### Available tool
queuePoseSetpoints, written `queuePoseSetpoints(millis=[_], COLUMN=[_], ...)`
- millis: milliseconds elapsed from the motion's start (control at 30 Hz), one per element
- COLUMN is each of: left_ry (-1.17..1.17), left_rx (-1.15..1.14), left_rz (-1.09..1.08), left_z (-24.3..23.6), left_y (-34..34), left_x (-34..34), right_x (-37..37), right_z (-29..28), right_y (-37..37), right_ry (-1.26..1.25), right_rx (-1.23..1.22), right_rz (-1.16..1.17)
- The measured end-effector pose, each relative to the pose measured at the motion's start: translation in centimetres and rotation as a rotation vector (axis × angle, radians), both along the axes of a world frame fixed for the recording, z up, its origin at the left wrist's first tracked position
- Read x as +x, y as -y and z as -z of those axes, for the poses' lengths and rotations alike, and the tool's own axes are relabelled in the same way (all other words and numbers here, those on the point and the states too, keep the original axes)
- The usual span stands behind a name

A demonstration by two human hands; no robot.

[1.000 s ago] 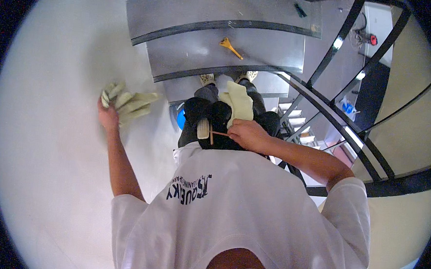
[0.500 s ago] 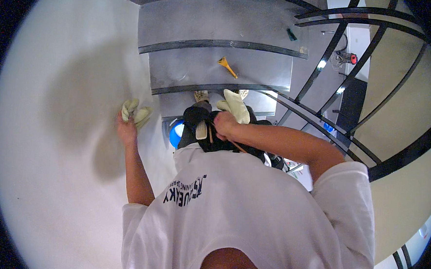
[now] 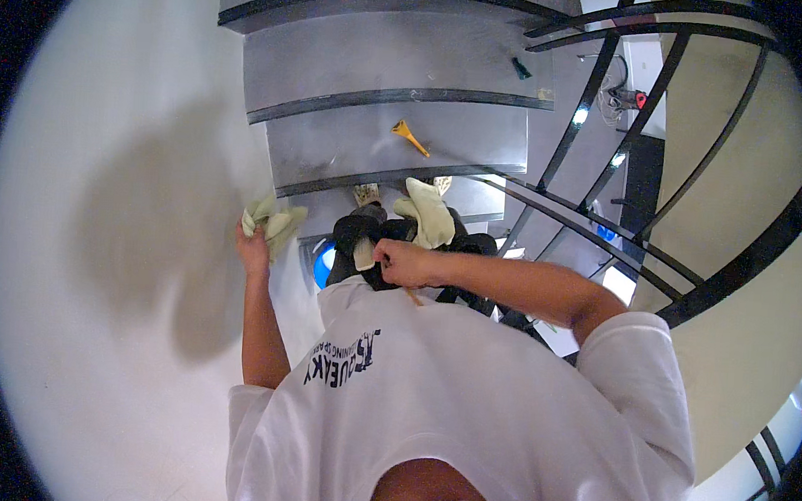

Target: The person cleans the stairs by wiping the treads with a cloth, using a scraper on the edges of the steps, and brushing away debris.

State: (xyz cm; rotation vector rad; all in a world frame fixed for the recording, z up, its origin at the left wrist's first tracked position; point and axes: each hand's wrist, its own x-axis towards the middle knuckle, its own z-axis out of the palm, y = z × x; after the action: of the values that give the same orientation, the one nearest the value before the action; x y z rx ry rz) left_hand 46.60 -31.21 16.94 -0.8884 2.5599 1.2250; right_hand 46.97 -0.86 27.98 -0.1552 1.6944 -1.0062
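My left hand [image 3: 254, 252] is closed around a pale yellow-green cloth [image 3: 280, 228], held up beside the white wall. At my waist, my right hand [image 3: 404, 263] has its fingers closed next to a flat, pale-ended piece [image 3: 365, 252] on the dark pouch or belt. What those fingers grip is hidden. A second pale cloth [image 3: 432, 216] hangs from the waist just beyond this hand. Below the hand, part of a thin brown stick [image 3: 414, 297] shows against my shirt.
A yellow tool with a flared end [image 3: 410, 138] lies on a grey stair tread [image 3: 334, 147]. One step farther is a small dark green object [image 3: 520, 68]. A black metal railing [image 3: 599, 98] curves along the right. A blue bucket [image 3: 324, 266] stands by my legs.
My right hand has moved left along my waist to the pale-ended piece. The left hand with its cloth has shifted slightly right. The whole view has tilted a little.
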Motion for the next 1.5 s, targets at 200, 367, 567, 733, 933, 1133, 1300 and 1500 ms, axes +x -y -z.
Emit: queuePoseSetpoints(millis=[200, 367, 567, 733, 933, 1133, 1300, 1500], left_ry=[-0.037, -0.097, -0.195, -0.191, -0.216, -0.256, -0.241, -0.286], left_rx=[0.345, 0.365, 0.184, 0.221, 0.237, 0.309, 0.268, 0.128], left_rz=[-0.112, -0.033, 0.117, 0.157, 0.098, 0.073, -0.031, -0.095], left_z=[2.0, 0.4, 0.2, -0.3, -0.6, 2.9, 5.1, 5.6], left_y=[-2.0, -5.2, -11.1, -19.5, -26.1, -28.5, -27.2, -24.1], left_x=[-1.5, -4.3, -8.5, -12.2, -13.3, -13.9, -13.2, -13.2], right_x=[1.8, -1.2, -7.9, -14.8, -22.3, -25.8, -27.3, -25.9], right_z=[3.0, 3.4, 11.5, 26.7, 29.7, 34.7, 39.0, 39.1], right_y=[2.6, -3.1, -16.1, -33.3, -40.3, -44.3, -44.7, -43.4], right_ry=[-0.097, -0.181, -0.108, -0.473, -0.648, -0.899, -0.818, -0.778], right_rx=[0.394, 0.216, 0.086, 0.531, 0.961, 1.104, 1.084, 1.025], right_rz=[0.056, -0.016, 0.480, 0.670, 0.573, 0.292, 0.212, 0.452])
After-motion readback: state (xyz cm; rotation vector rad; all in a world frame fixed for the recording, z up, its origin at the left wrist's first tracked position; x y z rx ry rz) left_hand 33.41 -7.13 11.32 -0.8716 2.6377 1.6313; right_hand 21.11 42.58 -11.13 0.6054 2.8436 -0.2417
